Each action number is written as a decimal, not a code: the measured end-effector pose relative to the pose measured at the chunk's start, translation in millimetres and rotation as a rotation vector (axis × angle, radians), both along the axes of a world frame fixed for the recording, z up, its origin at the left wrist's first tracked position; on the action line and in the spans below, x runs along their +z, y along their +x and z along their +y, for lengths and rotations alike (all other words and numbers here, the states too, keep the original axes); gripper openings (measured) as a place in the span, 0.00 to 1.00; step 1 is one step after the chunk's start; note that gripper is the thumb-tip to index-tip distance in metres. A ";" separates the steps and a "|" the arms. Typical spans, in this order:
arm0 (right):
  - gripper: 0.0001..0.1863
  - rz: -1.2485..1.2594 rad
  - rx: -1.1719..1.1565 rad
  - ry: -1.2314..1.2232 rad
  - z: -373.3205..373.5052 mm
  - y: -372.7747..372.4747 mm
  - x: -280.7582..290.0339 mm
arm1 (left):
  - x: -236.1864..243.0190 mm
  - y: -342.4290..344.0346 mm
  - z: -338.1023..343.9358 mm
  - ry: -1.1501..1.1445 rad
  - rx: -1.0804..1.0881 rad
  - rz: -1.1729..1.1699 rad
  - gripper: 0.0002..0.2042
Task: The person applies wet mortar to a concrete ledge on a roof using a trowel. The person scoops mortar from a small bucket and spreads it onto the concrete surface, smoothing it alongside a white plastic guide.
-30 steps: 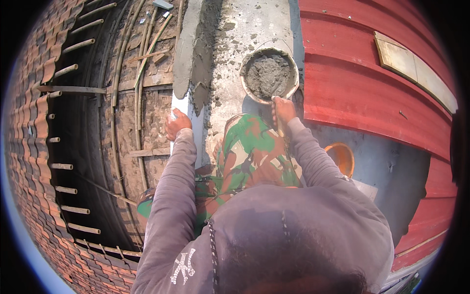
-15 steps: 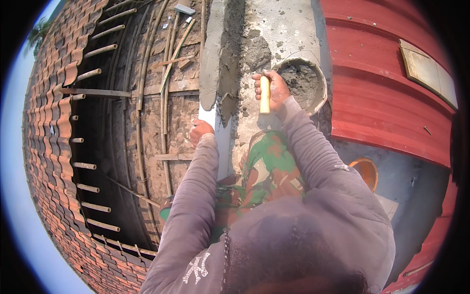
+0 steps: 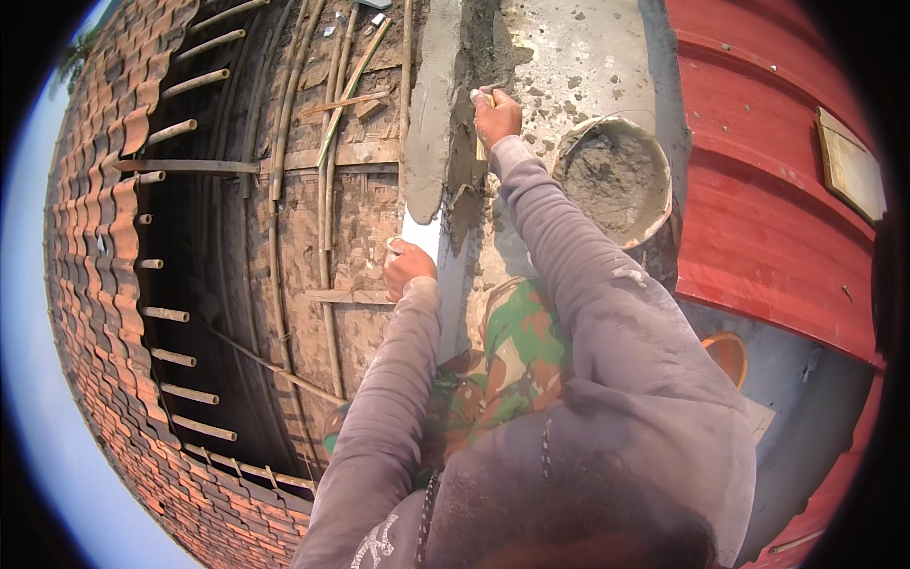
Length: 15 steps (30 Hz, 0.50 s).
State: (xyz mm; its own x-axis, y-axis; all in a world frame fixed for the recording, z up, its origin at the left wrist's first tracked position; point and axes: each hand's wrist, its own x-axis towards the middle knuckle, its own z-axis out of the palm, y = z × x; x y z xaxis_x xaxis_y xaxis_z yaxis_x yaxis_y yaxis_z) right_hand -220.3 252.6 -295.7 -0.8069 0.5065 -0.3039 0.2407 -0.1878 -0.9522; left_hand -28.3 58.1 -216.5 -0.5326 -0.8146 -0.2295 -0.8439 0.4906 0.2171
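Note:
My right hand (image 3: 499, 118) is closed round the pale yellow handle (image 3: 482, 144) of a trowel, over the dark wet mortar along the wall's side. Its blade cannot be made out against the mortar. My left hand (image 3: 409, 266) is a fist at the left edge of a bright white flat surface (image 3: 423, 230), just below where the smooth grey mortar strip (image 3: 428, 142) ends. What its fingers grip is hidden. A bucket (image 3: 667, 185) of grey mortar (image 3: 611, 180) stands on the concrete ledge, right of my right hand.
On the left, bamboo poles (image 3: 277, 161) and boards lie over a brown woven surface beside a tiled roof (image 3: 100, 275). Red metal roofing (image 3: 758, 180) rises at the right, with a framed panel (image 3: 846, 161) on it. An orange container (image 3: 727, 358) sits lower right.
My right hand has swung with the trowel from beside the bucket, leftward and forward over the wall's mortar. My left fist stays by the white surface. The whole view has shifted slightly.

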 end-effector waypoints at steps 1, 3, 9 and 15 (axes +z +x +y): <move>0.20 0.142 -0.022 -0.101 -3.2 5.4 22.4 | -4.8 6.9 -7.3 0.002 0.012 -0.009 0.29; 0.21 0.259 -0.069 -0.310 8.9 19.2 67.4 | -5.4 12.1 -10.4 -0.009 0.037 -0.013 0.29; 0.13 -0.339 -0.067 -0.603 27.0 61.0 -18.5 | 0.1 3.3 0.0 -0.022 0.005 -0.022 0.29; 0.15 -0.304 0.131 -0.845 5.6 91.7 -73.4 | 2.8 8.3 -3.5 -0.019 0.000 -0.016 0.29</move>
State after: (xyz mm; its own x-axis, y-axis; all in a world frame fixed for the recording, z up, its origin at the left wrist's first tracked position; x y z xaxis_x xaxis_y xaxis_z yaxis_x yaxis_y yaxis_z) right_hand -128.6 258.3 -369.1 -0.6666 -0.0728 -0.7418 0.5281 -0.7485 -0.4012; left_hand -20.0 54.6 -213.7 -0.5290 -0.8189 -0.2226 -0.8472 0.4944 0.1947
